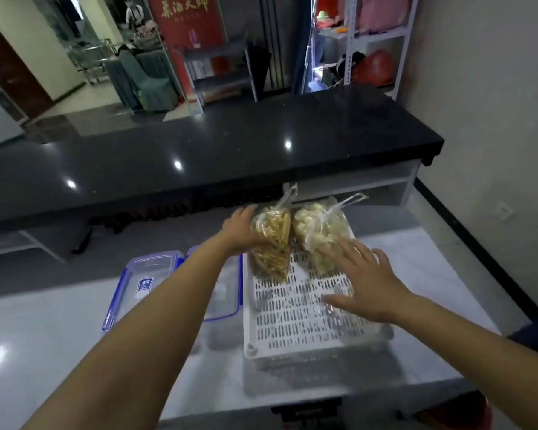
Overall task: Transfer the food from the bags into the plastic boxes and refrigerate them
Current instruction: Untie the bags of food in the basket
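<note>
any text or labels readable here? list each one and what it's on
Red banner at the back: four large gold Chinese characters, roughly "景油大帅", too soft to be sure; the smaller line under them is blurred.
Blue sticker on the left plastic box lid: a short white word, too blurred to read.
Bags and white slotted tray: no text visible.
</note>
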